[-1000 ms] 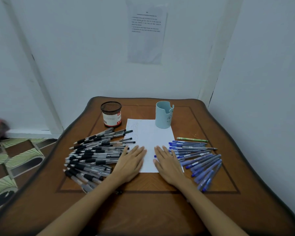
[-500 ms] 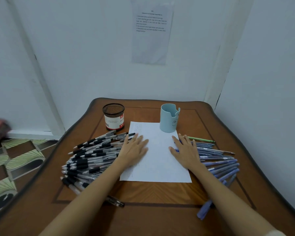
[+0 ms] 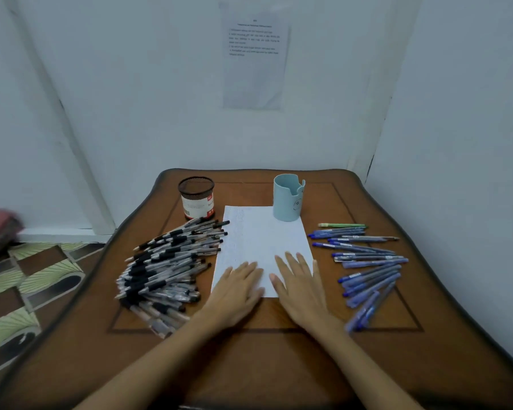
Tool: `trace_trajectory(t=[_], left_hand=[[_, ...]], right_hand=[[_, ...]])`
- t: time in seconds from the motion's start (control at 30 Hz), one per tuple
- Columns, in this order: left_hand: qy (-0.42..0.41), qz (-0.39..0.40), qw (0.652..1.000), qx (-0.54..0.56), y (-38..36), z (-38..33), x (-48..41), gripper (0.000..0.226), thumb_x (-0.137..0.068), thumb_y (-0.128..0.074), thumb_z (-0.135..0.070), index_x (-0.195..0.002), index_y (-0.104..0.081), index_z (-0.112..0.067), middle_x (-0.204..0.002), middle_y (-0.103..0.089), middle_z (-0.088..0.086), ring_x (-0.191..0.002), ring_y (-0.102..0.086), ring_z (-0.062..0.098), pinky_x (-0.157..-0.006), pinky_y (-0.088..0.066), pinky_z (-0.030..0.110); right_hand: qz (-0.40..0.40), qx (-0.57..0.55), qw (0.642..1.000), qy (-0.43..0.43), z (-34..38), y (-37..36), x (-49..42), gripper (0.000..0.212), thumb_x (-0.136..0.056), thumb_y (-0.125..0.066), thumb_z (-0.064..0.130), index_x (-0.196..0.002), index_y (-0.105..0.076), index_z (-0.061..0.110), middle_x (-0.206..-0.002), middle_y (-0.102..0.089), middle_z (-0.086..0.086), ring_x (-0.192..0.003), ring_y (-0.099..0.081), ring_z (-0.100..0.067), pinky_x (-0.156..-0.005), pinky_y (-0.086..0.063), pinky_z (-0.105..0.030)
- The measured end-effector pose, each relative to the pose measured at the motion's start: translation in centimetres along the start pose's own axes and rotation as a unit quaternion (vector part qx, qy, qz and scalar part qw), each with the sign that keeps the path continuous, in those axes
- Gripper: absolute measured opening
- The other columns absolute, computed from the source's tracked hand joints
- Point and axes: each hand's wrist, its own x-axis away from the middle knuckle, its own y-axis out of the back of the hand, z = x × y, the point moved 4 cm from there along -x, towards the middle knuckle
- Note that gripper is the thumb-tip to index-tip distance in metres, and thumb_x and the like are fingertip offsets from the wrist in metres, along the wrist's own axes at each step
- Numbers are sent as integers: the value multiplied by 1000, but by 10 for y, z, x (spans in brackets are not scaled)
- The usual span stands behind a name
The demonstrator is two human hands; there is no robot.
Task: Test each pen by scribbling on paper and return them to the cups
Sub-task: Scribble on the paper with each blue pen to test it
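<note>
While both palms lie flat on the near end of the paper (image 3: 261,238), the left hand (image 3: 237,287) and right hand (image 3: 298,284) hold nothing, fingers straight and slightly spread. Black pens (image 3: 169,261) lie heaped on the table (image 3: 249,365) just left of the sheet. Blue pens (image 3: 365,261) (one green pen (image 3: 342,225) farthest back) fan out to its right. A mesh cup (image 3: 196,198) and a pale blue cup (image 3: 288,198) stand upright by the sheet's far corners.
</note>
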Motion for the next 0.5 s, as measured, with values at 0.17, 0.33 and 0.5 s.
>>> trace_trajectory(t=[0.17,0.33,0.5], left_hand=[[-7,3,999,-33,0,31,21,120,-53,36,-77,-151,-10,-25,-159,-4,-3,-146,2,15,-112,11,29],[-21,-9,1000,-17,11,67,23,111,-67,24,-79,-148,-24,-22,-156,-21,0,-145,-11,13,-111,7,23],[-42,-78,995,-36,26,57,23,72,-88,-5,-52,-137,-45,-18,-145,-42,3,-139,-30,17,-114,0,25]], right_hand=[[29,-49,998,40,-33,-4,24,86,-83,14,68,-150,-18,24,-159,-11,1,-147,-4,-16,-116,-7,-29],[30,-35,998,37,-58,4,19,51,-101,-19,40,-147,-28,22,-155,-25,-2,-143,-21,-17,-115,-13,-28],[0,-36,999,19,-18,5,7,53,-99,-21,47,-148,-23,27,-156,-21,-3,-143,-18,-19,-117,-11,-37]])
